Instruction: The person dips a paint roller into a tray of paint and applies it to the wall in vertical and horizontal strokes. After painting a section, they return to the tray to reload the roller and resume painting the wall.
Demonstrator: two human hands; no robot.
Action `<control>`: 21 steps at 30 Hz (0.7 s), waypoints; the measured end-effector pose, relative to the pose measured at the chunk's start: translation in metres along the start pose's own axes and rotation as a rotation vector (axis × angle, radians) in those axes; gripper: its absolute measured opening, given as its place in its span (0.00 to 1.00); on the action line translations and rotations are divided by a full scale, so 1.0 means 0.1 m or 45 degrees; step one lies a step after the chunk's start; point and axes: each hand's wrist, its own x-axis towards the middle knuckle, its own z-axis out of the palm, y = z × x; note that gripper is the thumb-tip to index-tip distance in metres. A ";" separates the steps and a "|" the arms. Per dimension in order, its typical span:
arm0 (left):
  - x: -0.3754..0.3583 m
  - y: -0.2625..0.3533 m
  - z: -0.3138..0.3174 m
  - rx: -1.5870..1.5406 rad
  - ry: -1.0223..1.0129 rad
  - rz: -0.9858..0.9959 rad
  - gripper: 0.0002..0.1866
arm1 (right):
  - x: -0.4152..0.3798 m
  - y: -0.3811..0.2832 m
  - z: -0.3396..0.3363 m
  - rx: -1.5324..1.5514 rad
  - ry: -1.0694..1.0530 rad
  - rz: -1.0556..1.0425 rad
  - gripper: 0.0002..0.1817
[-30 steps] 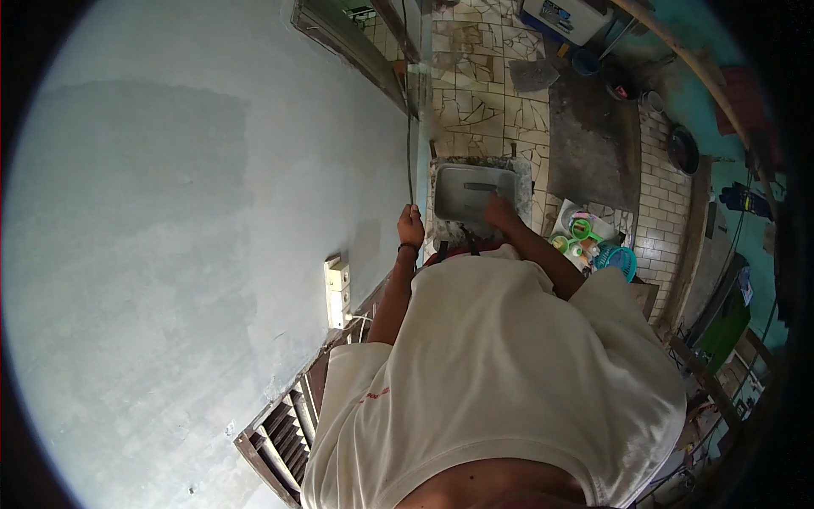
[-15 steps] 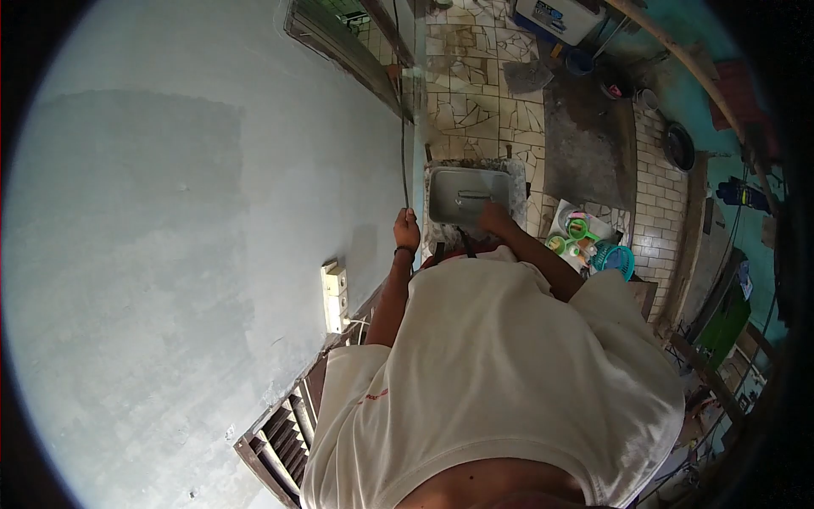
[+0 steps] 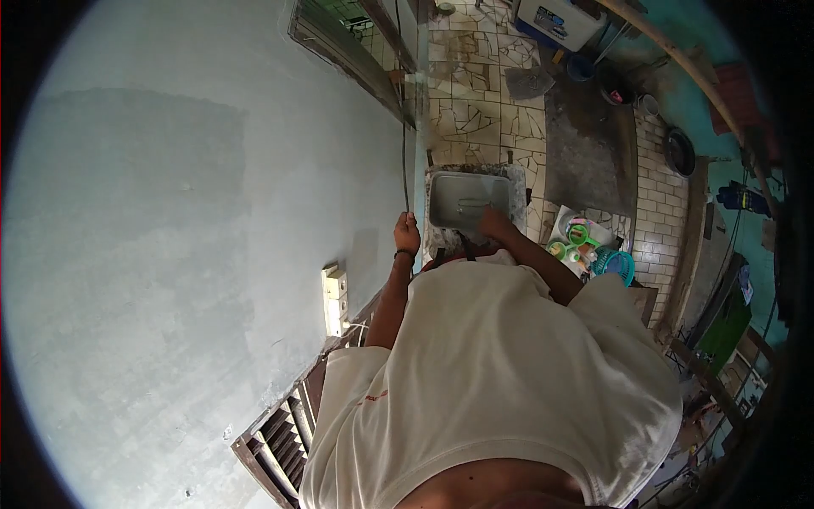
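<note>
My left hand point(image 3: 406, 231), a dark band on its wrist, is closed around a thin dark rod or cable point(image 3: 405, 170) that runs up along the wall. Over the near right part of a grey rectangular tub point(image 3: 433, 204), my right hand point(image 3: 494, 223) is closed, its fingers partly hidden. Inside the tub, by that hand, is a blurred, pale, roughly rectangular shape point(image 3: 471, 206); I cannot make out what it is. The tub rests on a stained, speckled support point(image 3: 519, 191).
A pale grey wall point(image 3: 170, 212) with a white power socket strip point(image 3: 334, 301) stands at left. Right of the tub are a teal basket point(image 3: 626, 265) and green-rimmed containers point(image 3: 578, 232). Ahead lie broken-tile flooring point(image 3: 462, 110), a dark mat point(image 3: 591, 144) and a white cooler box point(image 3: 560, 21).
The pale shape in the tub has blurred and sits slightly lower in view. Both hands keep nearly the same places; the whole view has shifted slightly.
</note>
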 end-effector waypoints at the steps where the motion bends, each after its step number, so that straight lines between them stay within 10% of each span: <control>1: 0.00 0.01 -0.01 -0.008 -0.004 0.005 0.21 | 0.00 0.00 -0.01 -0.008 -0.009 0.000 0.27; 6: 0.03 -0.07 0.00 0.012 -0.021 -0.041 0.21 | -0.08 -0.08 -0.20 -0.043 0.042 0.015 0.19; 9: 0.03 -0.05 -0.02 0.025 -0.025 -0.057 0.21 | 0.06 0.17 -0.17 -0.804 -0.033 -0.718 0.12; 18: 0.01 0.02 -0.04 -0.005 -0.006 -0.036 0.21 | -0.07 0.34 0.07 -0.311 -0.139 -0.230 0.11; 21: 0.03 -0.04 -0.04 -0.025 -0.005 -0.008 0.20 | -0.05 0.39 0.08 -0.575 -0.162 -0.574 0.11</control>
